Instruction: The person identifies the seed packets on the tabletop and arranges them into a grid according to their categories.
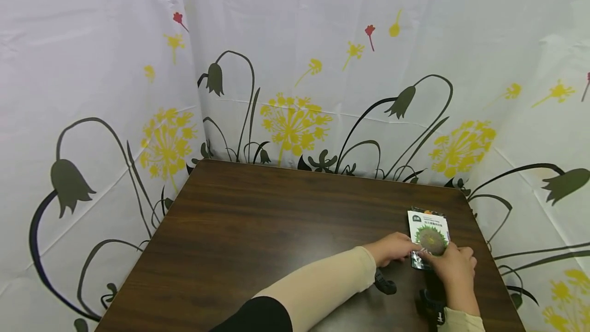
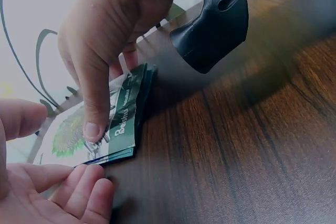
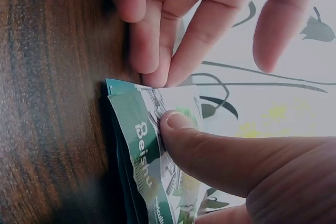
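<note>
A small stack of printed seed packets [image 1: 426, 222] lies near the table's right side, the top one white with a sunflower-like picture and a green "Beishu" band. My right hand [image 1: 454, 269] holds the stack from the right; in the right wrist view its thumb [image 3: 184, 132] presses on the top packet. My left hand [image 1: 393, 248] is at the opposite side, its fingertips [image 3: 144, 61] at the packets' edge and its thumb [image 2: 21, 119] raised apart. The packet edges are slightly fanned at the green end. A dark packet edge [image 1: 435, 212] shows behind the white one.
The stack is on a dark brown wooden table [image 1: 258, 219]. White curtains [image 1: 295, 24] with flower prints surround its back and sides. A black wrist mount [image 1: 384, 283] hangs under the left wrist, and another mount [image 1: 430, 304] sits at the right wrist.
</note>
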Action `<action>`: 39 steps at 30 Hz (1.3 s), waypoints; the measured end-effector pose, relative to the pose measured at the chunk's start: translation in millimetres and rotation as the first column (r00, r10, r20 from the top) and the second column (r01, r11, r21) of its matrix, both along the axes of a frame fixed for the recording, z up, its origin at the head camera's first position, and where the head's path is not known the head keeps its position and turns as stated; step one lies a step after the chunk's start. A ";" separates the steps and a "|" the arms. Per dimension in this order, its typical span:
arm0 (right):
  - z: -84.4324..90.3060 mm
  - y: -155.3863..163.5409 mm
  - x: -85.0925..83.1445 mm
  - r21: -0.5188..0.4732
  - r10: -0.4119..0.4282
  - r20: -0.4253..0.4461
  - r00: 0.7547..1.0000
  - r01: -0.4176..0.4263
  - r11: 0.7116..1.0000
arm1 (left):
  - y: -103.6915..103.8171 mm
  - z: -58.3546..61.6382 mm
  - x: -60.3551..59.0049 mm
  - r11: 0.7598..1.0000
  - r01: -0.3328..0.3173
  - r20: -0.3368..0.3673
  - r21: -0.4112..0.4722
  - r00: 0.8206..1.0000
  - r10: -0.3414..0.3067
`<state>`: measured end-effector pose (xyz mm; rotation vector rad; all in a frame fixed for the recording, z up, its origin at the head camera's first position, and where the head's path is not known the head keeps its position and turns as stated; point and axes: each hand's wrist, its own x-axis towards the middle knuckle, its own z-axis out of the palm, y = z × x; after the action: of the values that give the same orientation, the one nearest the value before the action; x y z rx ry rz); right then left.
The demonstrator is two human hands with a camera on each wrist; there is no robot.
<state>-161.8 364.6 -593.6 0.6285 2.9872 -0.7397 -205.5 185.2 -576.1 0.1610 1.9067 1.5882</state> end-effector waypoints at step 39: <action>-8.2 -39.4 -26.5 -0.123 0.070 -0.258 0.964 -0.105 0.987 | -16.7 -6.0 -12.3 0.733 -0.210 -0.575 -0.647 0.766 -0.288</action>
<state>-188.3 325.3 -601.9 0.4215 3.1270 -1.0815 -217.8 168.5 -582.1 0.4779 2.8878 0.6958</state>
